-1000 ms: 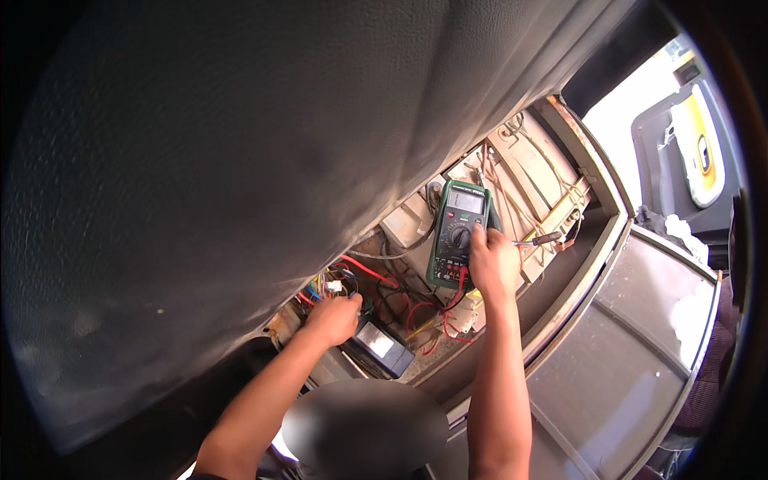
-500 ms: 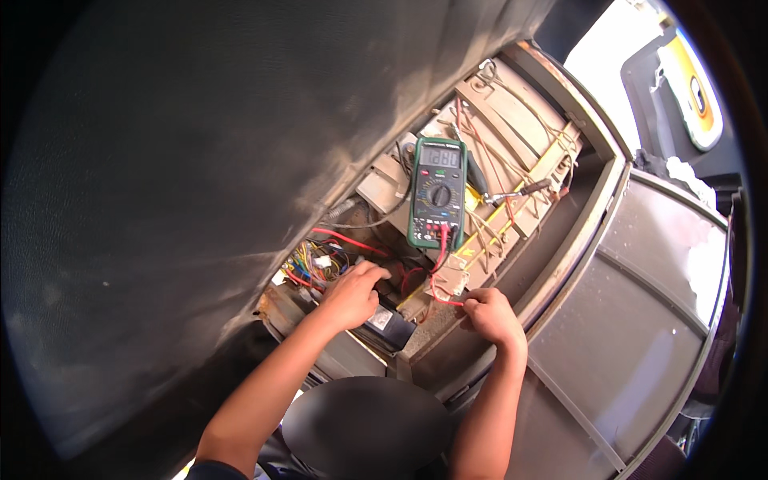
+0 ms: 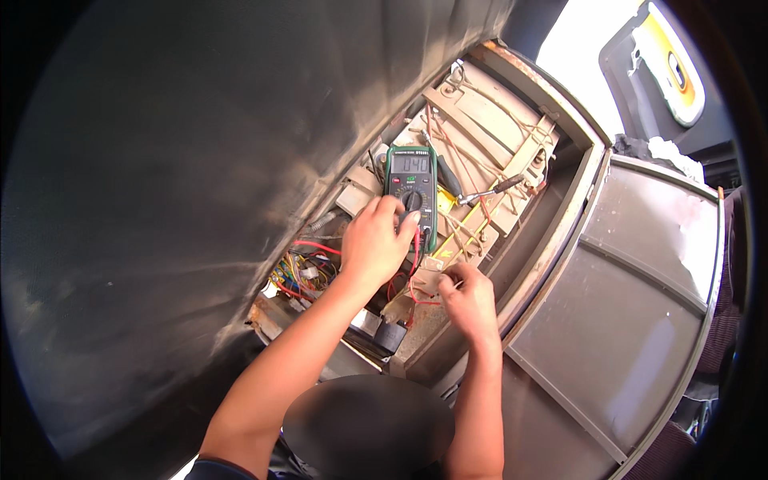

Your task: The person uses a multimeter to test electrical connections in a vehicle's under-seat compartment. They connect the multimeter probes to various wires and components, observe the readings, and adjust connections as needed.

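Note:
A green-edged multimeter (image 3: 430,186) lies on the beige, dusty parts inside an open compartment, its display lit. My left hand (image 3: 370,246) reaches over the meter's lower left part, thumb and fingers closed around its round dial (image 3: 412,199). To the right and nearer me, my right hand (image 3: 470,302) is closed in a pinch. A red test lead (image 3: 427,303) runs from the meter's lower end into this hand; its tip is hidden by the fingers.
A wrench-like tool (image 3: 480,194) with a dark handle lies right of the meter. Loose coloured wires (image 3: 308,274) crowd the left corner near a black box (image 3: 390,336). A dark padded cover (image 3: 160,200) rises at left; a grey panel (image 3: 600,336) lies at right.
My left hand has moved from beside the wires up and right onto the meter's dial. The display reading has changed. My right hand stays near the compartment's right side, fingers still pinched.

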The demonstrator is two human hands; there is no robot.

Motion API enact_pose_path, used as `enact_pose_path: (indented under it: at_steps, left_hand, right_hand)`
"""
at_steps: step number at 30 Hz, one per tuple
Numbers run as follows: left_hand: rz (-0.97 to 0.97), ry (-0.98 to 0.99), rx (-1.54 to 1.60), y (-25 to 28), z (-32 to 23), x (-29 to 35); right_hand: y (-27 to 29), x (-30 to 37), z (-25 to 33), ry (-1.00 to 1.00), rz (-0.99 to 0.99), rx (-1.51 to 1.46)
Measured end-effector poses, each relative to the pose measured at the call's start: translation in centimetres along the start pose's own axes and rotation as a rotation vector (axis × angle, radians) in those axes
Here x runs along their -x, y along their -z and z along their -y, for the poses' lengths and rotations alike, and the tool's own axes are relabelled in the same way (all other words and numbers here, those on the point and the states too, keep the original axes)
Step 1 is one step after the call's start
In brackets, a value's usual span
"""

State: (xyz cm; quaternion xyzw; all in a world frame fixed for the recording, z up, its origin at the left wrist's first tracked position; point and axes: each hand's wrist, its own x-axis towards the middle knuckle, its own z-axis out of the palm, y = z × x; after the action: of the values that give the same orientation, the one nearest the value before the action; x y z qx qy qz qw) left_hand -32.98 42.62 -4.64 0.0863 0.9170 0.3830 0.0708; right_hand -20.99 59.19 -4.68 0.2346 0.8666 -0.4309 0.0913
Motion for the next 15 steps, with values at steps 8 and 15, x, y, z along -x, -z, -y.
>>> enact_pose_path:
  at_steps: [8,15]
  left_hand:
    - [-0.036,-0.113,-0.200,-3.5,1.1,-3.5]
    - [-0.034,-0.122,-0.122,-3.3,1.6,-3.6]
  right_hand:
    - [-3.6,-0.7,1.7,-0.002,-0.108,-0.018]
    - [-4.4,-0.6,3.1,0.013,-0.110,0.099]
